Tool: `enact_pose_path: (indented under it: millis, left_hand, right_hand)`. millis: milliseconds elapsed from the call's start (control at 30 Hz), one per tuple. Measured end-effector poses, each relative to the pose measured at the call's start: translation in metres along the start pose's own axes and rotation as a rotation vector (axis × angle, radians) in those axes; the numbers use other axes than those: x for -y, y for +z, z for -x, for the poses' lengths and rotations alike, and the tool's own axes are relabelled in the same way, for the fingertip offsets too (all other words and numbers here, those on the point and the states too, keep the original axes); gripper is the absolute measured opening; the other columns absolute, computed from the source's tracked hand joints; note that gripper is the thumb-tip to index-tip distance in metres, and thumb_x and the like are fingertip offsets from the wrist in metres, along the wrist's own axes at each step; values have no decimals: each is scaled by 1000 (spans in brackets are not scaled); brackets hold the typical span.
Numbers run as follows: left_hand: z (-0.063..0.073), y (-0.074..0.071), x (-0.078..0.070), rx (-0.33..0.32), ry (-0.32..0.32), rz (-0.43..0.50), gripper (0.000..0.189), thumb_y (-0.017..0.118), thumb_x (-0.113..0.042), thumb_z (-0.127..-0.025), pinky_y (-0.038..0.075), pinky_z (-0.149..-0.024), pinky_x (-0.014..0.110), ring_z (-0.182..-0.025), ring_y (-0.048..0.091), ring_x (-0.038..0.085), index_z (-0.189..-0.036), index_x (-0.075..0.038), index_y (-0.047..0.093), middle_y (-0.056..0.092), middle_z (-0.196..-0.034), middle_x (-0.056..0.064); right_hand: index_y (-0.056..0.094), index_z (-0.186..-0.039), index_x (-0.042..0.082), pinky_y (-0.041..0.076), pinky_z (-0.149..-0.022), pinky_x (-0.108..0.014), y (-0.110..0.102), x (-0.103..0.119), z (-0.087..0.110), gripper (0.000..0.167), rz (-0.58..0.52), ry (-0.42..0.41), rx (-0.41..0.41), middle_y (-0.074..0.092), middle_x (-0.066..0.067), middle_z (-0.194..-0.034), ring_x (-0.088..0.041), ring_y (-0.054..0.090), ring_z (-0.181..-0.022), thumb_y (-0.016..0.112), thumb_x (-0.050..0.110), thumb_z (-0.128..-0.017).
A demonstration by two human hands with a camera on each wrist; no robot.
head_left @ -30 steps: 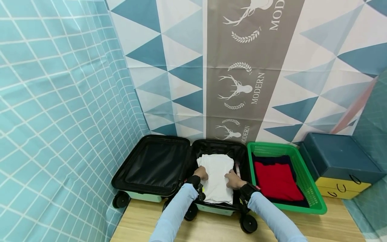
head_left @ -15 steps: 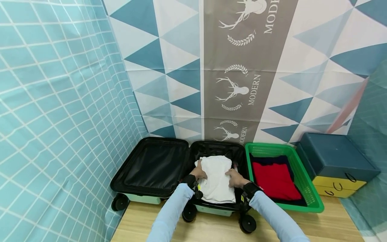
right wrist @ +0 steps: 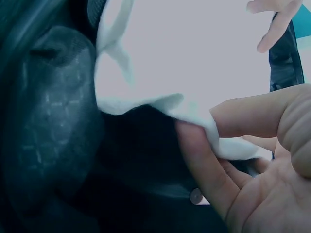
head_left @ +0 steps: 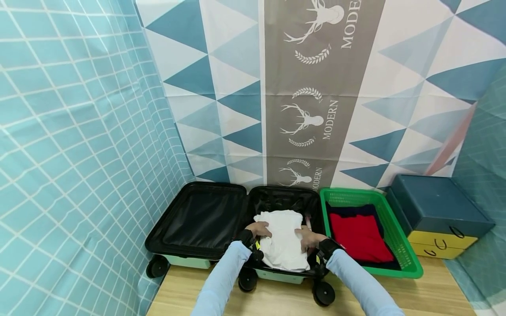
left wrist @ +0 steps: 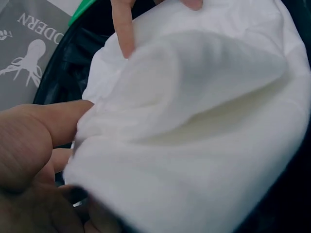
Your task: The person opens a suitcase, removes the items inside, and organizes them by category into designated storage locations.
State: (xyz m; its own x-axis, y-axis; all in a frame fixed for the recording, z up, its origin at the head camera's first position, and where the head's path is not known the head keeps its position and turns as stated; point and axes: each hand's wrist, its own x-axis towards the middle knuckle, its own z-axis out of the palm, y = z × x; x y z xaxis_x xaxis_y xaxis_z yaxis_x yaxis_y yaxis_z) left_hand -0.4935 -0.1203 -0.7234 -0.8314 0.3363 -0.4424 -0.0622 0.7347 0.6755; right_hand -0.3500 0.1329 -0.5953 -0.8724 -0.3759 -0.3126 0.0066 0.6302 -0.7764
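Observation:
A folded white garment (head_left: 281, 241), soft and somewhat rumpled, lies in the right half of an open suitcase (head_left: 205, 213). My left hand (head_left: 258, 228) grips its left edge; in the left wrist view the thumb lies over the cloth and the other fingers go beneath it. On the opposite side my right hand (head_left: 309, 238) pinches the edge between thumb and index finger, as the right wrist view shows. A loose fold (left wrist: 218, 77) stands up along the garment's top in the left wrist view. Fingertips under the cloth are hidden.
A green basket (head_left: 413, 261) with a red garment (head_left: 359, 237) and dark clothing (head_left: 365, 211) stands right of the suitcase. Beyond it are a blue box (head_left: 439, 199) and a yellow box (head_left: 436, 245). Patterned wall covering (head_left: 233, 109) rises behind. Suitcase wheels (head_left: 324, 293) stick out in front.
The white garment has shifted slightly towards me and looks more rumpled. My left hand has moved a little outward along its left edge. The head view has tilted slightly.

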Motion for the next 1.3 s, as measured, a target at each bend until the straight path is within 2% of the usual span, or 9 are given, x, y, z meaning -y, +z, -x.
enact_pose_path:
  millis: [133, 233, 333, 500, 600, 700, 1000, 1167, 1300]
  left_hand:
    - [96, -17, -69, 9, -5, 160, 77, 76, -17, -88, 48, -90, 42, -117, 56, 27, -154, -13, 37, 50, -141, 14]
    - [139, -27, -101, 7, 0, 246, 75, 71, -9, -90, 44, -67, 33, -70, 51, 16, -155, -6, 33, 61, -94, 7]
    - [162, -31, -114, 16, 45, 272, 74, 64, -6, -94, 26, -55, 29, -50, 22, 12, -157, -4, 24, 38, -60, -1]
    - [163, -26, -127, 14, 124, 300, 77, 61, -5, -96, 26, -53, 27, -48, 22, 11, -159, -6, 16, 42, -66, 1]
    - [160, -17, -140, -10, 175, 329, 79, 63, -6, -94, 34, -58, 30, -58, 34, 17, -159, -6, 17, 57, -113, 13]
    - [155, -4, -155, -56, 230, 326, 82, 66, -6, -91, 42, -68, 34, -91, 51, 23, -158, -4, 19, 22, -158, 22]
    - [138, 36, -211, -162, 356, 283, 85, 71, -5, -85, 50, -76, 36, -128, 41, 34, -156, 0, 23, 15, -158, 28]
    - [131, 61, -234, -180, 363, 238, 85, 72, -6, -84, 47, -87, 36, -132, 40, 35, -156, -1, 26, 21, -156, 27]
    - [123, 81, -244, -198, 354, 193, 84, 73, -9, -84, 45, -92, 33, -131, 42, 33, -155, -3, 28, 28, -154, 25]
  right_hand:
    - [22, -152, -9, 42, -48, -31, -8, 5, 5, 93, 23, -56, 9, 6, -29, -158, -45, 28, -128, 57, -29, -68]
    - [18, -154, -9, 42, -49, -34, -15, 9, 9, 97, -9, -97, 14, 3, -28, -158, -45, 28, -128, 55, -31, -67]
    - [15, -154, -8, 47, -51, -38, -23, 11, 14, 99, -52, -125, 27, 0, -27, -157, -47, 32, -125, 55, -31, -67]
    - [10, -155, -7, 49, -53, -40, -46, 6, 28, 97, -104, -175, 31, -7, -27, -157, -52, 33, -124, 52, -30, -71]
    - [9, -155, -7, 45, -50, -35, -59, 0, 36, 91, -50, -204, 5, -9, -28, -156, -51, 29, -125, 45, -27, -73]
    - [11, -155, -8, 40, -49, -32, -71, -8, 46, 88, 11, -223, -41, -8, -28, -156, -50, 24, -127, 37, -26, -72]
    - [25, -148, -16, 34, -83, -40, -112, -36, 79, 74, 182, -271, -298, 10, -35, -151, -55, 16, -137, 47, -18, -78]
    - [25, -149, -14, 36, -84, -44, -124, -55, 95, 71, 233, -220, -339, 11, -34, -152, -53, 19, -136, 46, -15, -81]
    - [25, -149, -13, 33, -66, -36, -132, -71, 104, 70, 282, -181, -356, 11, -33, -153, -52, 28, -131, 44, -14, -82]
